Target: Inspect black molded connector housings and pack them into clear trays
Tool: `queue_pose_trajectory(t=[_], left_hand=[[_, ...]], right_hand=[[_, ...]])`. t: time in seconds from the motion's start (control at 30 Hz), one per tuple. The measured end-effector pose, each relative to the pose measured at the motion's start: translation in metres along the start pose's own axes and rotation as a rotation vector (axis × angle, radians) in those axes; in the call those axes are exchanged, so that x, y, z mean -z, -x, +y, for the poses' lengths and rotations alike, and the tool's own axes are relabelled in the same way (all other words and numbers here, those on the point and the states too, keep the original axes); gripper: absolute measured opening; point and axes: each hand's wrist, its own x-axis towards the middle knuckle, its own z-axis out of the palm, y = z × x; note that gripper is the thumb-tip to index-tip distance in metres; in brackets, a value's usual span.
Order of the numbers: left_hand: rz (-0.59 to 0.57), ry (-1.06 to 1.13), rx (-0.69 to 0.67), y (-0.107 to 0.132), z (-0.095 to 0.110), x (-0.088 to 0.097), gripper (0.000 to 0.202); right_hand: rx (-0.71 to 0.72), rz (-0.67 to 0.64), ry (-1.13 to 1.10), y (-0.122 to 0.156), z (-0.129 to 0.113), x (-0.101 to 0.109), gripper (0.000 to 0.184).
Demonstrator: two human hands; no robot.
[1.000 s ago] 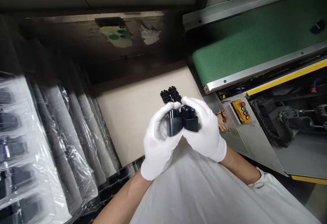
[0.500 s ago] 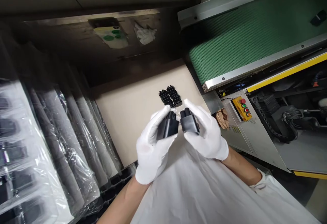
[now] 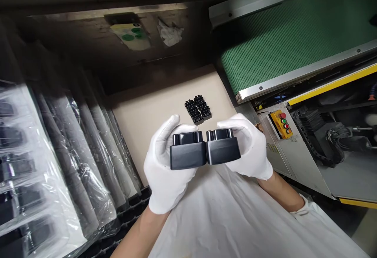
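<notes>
In white gloves, both hands are raised over the near side of a beige board. My left hand [image 3: 167, 167] is closed on a black plastic housing [image 3: 187, 156] with stubby projections along its top. A matching black housing [image 3: 223, 150] is gripped by my right hand [image 3: 250, 148]. The two housings sit side by side, their inner edges touching or nearly so, with smooth broad faces toward me. Beyond them, two short rows of small black plastic parts [image 3: 198, 108] lie on the board [image 3: 153, 108].
Plastic-wrapped trays [image 3: 76, 163] of black parts stand along the left. A green conveyor belt [image 3: 282, 42] runs at the upper right, above a yellow button box [image 3: 281, 124]. A crumpled white cloth [image 3: 170, 33] and a green-spotted packet [image 3: 131, 36] lie at the back.
Both hands have turned the housings so their broad faces point toward me, and the housings have come together. The dark part on the conveyor has moved right, to the frame's edge.
</notes>
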Motion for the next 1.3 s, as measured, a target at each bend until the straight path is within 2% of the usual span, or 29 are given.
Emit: queue_pose_trajectory(t=[0.17,0.57,0.77,0.9,1.0,1.17,1.3], left_hand=[[0.004,0.100,0.052,-0.001,-0.004,0.000,0.074],[0.000,0.046,0.111,-0.009,-0.009,-0.004,0.072],[0.069,-0.012,0.010,-0.018,0.002,-0.023,0.053],[0.062,-0.113,-0.086,-0.021,0.008,-0.037,0.046],[0.093,-0.185,-0.146,-0.022,0.007,-0.042,0.047],[0.136,-0.236,-0.087,-0.022,0.002,-0.047,0.046],[0.149,-0.268,-0.094,-0.026,0.003,-0.051,0.045]], right_hand=[[0.023,-0.005,-0.050,-0.002,0.005,0.001,0.048],[0.037,0.012,-0.064,-0.007,0.015,0.002,0.051],[0.044,-0.065,0.019,-0.017,0.017,0.014,0.041],[0.134,-0.167,0.153,-0.024,0.013,0.014,0.039],[0.208,-0.154,0.237,-0.027,0.013,0.012,0.039],[0.196,-0.170,0.276,-0.033,0.018,0.015,0.034],[0.166,-0.202,0.283,-0.038,0.018,0.018,0.033]])
